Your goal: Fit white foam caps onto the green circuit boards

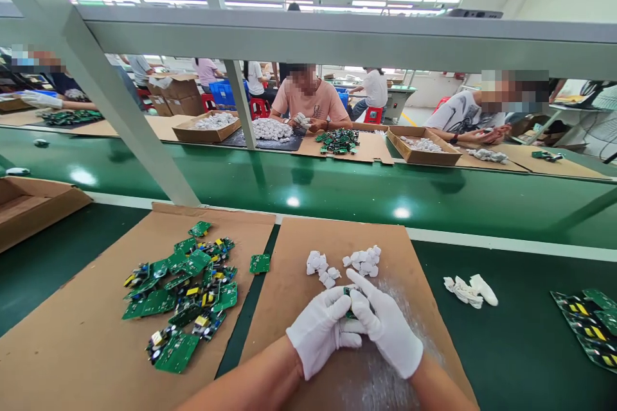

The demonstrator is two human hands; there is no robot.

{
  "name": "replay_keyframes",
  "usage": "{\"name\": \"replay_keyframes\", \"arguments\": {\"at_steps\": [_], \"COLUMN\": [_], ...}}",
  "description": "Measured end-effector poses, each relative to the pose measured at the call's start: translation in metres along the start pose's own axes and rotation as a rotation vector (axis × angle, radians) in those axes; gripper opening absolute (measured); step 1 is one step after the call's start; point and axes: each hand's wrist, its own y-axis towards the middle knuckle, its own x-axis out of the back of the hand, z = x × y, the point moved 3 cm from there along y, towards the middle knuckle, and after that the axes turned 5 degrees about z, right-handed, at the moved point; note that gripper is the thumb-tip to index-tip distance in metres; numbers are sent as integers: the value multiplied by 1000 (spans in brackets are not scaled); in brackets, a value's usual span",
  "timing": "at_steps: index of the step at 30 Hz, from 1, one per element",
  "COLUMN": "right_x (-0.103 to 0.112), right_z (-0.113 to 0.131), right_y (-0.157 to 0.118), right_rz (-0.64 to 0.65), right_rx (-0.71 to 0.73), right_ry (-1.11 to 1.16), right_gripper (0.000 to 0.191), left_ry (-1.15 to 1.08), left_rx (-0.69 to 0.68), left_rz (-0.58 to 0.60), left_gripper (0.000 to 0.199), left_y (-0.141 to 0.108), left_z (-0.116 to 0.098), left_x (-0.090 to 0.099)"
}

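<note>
Both my hands wear white gloves and meet over a brown cardboard sheet (270,334). Between them is a small green circuit board (349,303), mostly hidden by the fingers. My left hand (321,327) grips it from the left with thumb and fingers. On the other side, my right hand (380,324) presses thumb and fingertips against the board, its index finger stretched out past it. Just beyond the hands lie two small clusters of white pieces, one on the left (318,264) and one on the right (364,261).
Green circuit boards are heaped (193,282) at left, with a single board (259,263) beside them. Crumpled white gloves (470,290) and a board panel (585,324) lie right. A grey frame post (130,109) and crossbar (337,35) stand ahead. Co-workers sit across the green conveyor (337,183).
</note>
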Motion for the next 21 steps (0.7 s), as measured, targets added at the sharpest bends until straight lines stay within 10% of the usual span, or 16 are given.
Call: {"name": "replay_keyframes", "arguments": {"at_steps": [7, 21], "right_x": [1, -5], "right_z": [1, 1], "right_y": [1, 3], "right_rz": [8, 20], "right_rx": [-100, -99], "right_ry": [499, 251], "right_gripper": [55, 44], "left_ry": [25, 169], "left_rx": [52, -16], "left_rz": [89, -137], "left_gripper": [24, 33], "left_y": [0, 5], "left_z": [-14, -6], "left_x": [-2, -2]}}
